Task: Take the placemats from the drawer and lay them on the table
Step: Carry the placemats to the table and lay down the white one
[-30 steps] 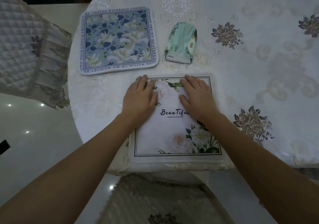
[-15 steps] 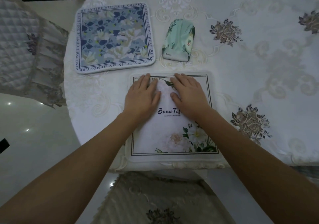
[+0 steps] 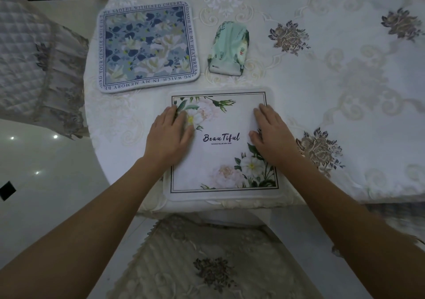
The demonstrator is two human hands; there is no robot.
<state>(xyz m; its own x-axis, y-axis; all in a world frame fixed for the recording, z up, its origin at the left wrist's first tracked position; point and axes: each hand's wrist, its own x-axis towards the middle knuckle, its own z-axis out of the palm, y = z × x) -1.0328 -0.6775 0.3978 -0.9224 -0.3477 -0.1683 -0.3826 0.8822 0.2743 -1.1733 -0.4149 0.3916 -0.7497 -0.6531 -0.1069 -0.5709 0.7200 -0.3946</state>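
A white placemat (image 3: 220,160) with pink and white flowers and the word "Beautiful" lies flat at the table's near edge. My left hand (image 3: 170,133) presses flat on its left side, fingers straight. My right hand (image 3: 271,133) lies flat on its right side. A second placemat (image 3: 147,45), blue with a floral print and a border of lettering, lies flat on the table farther back and to the left, apart from both hands.
A green tissue pack (image 3: 230,50) lies between the two mats toward the back. The round table (image 3: 345,87) carries a white embroidered cloth. One lace-covered chair (image 3: 207,262) stands right below me, another chair (image 3: 34,64) at the left.
Both hands have slid apart from the middle of the white placemat toward its left and right sides, uncovering the printed word. The mats themselves have not shifted.
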